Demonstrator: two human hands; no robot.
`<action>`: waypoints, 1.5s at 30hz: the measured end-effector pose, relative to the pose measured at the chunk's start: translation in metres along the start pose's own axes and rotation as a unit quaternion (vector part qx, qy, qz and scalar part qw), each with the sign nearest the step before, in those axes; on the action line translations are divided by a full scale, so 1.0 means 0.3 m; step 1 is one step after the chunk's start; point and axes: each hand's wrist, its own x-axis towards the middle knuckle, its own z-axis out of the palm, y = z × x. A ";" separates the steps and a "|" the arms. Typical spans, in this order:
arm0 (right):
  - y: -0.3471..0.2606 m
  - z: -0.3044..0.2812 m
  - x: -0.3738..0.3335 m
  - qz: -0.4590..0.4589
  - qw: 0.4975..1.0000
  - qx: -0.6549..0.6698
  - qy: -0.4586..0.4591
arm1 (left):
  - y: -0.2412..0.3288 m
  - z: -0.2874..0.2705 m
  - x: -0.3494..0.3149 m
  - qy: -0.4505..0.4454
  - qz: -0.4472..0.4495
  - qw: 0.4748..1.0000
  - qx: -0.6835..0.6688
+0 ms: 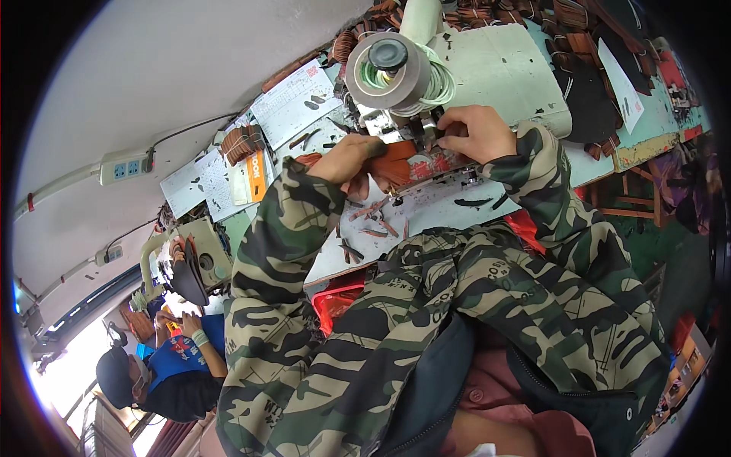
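My left hand (352, 163) is closed around brown leather pieces (394, 161), which lie on the bed of a pale green machine (499, 70), left of its working head. On the other side of that head, my right hand (478, 133) has its thumb and fingers curled in toward the metal parts (430, 129). What its fingertips grip, if anything, is too small to tell. Above the hands sits the machine's round grey wheel (387, 72) with pale cord wound beside it. Narrow leather offcuts (373, 225) are scattered on the white worktop in front.
Tied bundles of brown leather pieces (242, 143) lie at the left, with more along the far edge. Written sheets (295, 95) cover the worktop's left side. Black sole-shaped pieces (586, 99) are at the right. A co-worker (171, 358) sits at the lower left beside another machine (205, 251).
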 end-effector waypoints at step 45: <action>0.021 0.026 -0.004 -0.082 0.991 -0.101 0.042 | 0.013 0.045 -0.001 -0.020 0.040 0.999 0.012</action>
